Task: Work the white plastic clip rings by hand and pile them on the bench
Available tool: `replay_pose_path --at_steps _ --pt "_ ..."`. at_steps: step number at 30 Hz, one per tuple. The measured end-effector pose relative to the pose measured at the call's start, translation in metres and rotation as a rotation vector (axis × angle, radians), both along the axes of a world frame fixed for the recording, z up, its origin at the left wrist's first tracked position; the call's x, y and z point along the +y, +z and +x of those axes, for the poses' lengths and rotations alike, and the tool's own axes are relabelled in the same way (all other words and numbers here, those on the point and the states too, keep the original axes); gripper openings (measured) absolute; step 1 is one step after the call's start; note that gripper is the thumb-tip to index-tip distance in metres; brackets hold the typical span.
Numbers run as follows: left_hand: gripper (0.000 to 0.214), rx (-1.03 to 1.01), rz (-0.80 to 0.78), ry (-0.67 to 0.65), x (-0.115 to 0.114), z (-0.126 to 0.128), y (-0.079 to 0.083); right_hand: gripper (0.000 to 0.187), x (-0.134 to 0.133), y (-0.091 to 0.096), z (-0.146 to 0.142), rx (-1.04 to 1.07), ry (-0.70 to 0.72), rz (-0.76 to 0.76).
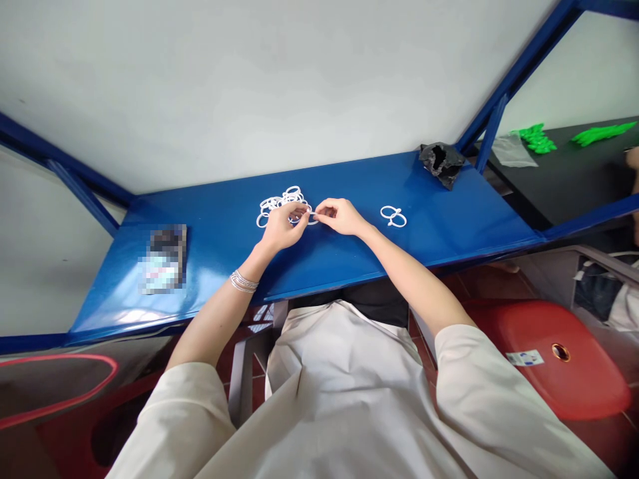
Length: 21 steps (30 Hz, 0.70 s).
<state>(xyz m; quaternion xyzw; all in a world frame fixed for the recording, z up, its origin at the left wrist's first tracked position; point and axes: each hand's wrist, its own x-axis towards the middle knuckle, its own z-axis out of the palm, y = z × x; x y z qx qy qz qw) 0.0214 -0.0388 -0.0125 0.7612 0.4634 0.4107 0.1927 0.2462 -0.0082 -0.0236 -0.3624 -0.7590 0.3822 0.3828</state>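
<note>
Both my hands meet over the blue table, fingertips pinched around one white ring (pixel 312 213). My left hand (pixel 285 225) is closed on its left side, in front of a pile of white rings (pixel 293 193). From the right, my right hand (pixel 340 216) grips the same ring between thumb and fingers. Much of the held ring is hidden by the fingers. Apart from the pile, a few white rings (pixel 394 216) lie overlapping to the right of my right hand.
A crumpled black plastic bag (pixel 442 163) sits at the table's (pixel 224 266) far right corner. On the left lies a blurred-out flat object (pixel 164 259). Blue frame bars rise at both sides. A red stool (pixel 544 359) stands at lower right; green items (pixel 538 138) rest on a dark neighbouring table.
</note>
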Motion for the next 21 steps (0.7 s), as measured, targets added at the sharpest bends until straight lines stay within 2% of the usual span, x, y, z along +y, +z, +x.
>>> replay_pose_path --at_steps 16,21 --pt "0.014 0.003 -0.015 -0.009 0.0013 -0.0007 -0.0021 0.046 -0.0012 0.001 0.0001 -0.025 0.011 0.001" --pt "0.011 0.012 -0.046 -0.052 -0.0001 0.0006 -0.0032 0.047 -0.0027 -0.0023 -0.003 -0.048 0.045 0.002"
